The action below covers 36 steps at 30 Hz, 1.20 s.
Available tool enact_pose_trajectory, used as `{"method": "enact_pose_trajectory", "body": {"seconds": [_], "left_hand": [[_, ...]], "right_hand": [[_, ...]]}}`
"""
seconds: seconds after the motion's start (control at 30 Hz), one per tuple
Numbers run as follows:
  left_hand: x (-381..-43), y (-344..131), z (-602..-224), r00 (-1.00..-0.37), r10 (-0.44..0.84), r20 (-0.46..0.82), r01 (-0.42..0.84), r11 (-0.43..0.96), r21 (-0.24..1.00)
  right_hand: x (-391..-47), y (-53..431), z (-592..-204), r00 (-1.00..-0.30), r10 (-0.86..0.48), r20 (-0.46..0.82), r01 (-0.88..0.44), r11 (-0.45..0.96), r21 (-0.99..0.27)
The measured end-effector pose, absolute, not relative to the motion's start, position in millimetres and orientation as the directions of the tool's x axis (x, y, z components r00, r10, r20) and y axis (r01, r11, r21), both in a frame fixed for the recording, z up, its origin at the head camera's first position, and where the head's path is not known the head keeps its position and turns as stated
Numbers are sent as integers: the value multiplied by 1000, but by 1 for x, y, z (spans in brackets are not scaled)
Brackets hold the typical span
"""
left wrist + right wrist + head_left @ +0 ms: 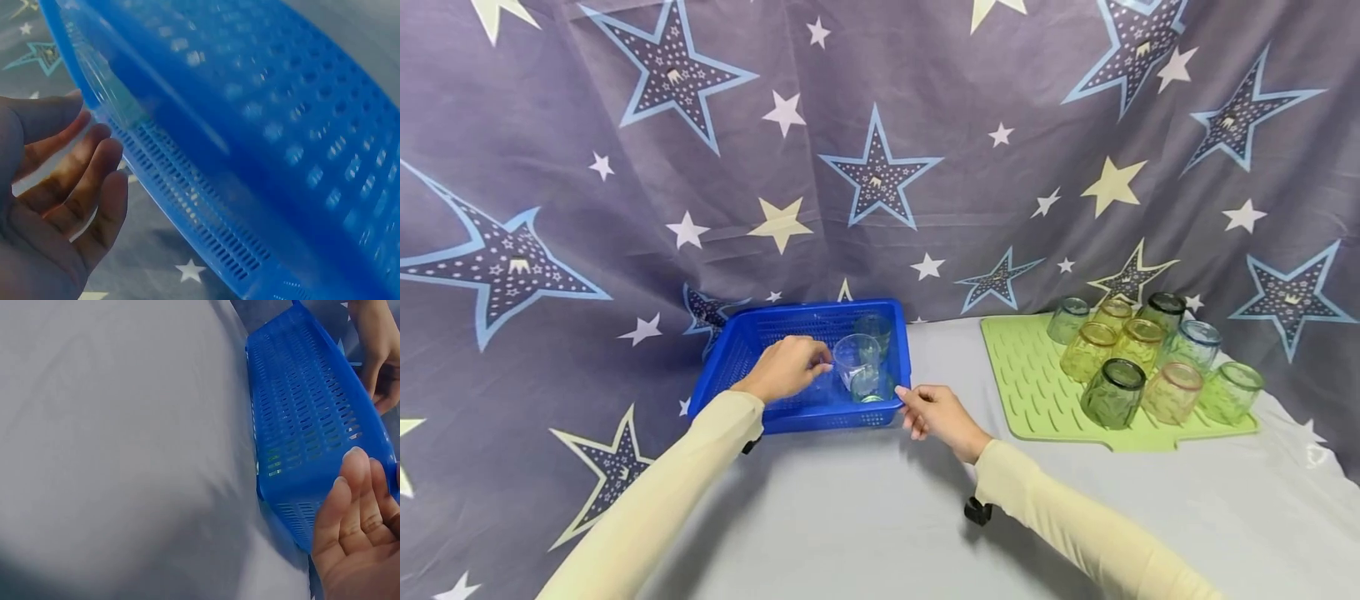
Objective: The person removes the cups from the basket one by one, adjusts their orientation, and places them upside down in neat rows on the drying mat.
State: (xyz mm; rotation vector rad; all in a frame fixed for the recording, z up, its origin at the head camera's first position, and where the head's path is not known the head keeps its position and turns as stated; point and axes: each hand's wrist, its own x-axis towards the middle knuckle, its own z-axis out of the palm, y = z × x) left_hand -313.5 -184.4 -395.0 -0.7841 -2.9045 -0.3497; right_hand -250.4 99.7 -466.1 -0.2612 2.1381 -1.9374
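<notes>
A blue plastic basket [797, 419] with slotted sides holds several see-through glasses. One clear glass [853, 354] leans toward the left in its right half, with a greenish glass [872, 387] close in front and another glass [874, 327] behind. My left hand [790, 367] hovers over the basket, fingers loosely bent, fingertips just left of the clear glass. In the left wrist view the fingers of that hand [69, 187] curve around empty space beside the basket. With thumb and fingers, my right hand [936, 414] pinches the basket's front right corner rim.
A green drying mat [1033, 408] lies to the right on the grey-white table cover [850, 508]. Several coloured glasses stand upside down on it, including a dark green glass [1114, 396] at the front. A star-patterned curtain [925, 125] hangs behind.
</notes>
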Motion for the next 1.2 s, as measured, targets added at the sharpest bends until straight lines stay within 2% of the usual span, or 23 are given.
{"method": "enact_pose_trajectory", "body": {"seconds": [0.27,0.6,1.0,1.2], "left_hand": [[-328,-186,-404,-839,533,112,544,832,108],[-334,-175,-411,-790,601,119,601,798,-41],[-332,-173,-410,-706,672,224,663,738,-124],[-332,-175,-412,-690,677,254,664,733,-150]], "right_hand": [[-250,100,-467,-951,-303,-62,35,93,-995],[-249,102,-468,-953,-299,-51,25,89,-996],[-249,103,-466,-953,-299,-52,24,98,-995],[-250,102,-468,-955,-294,-44,13,108,-994]]}}
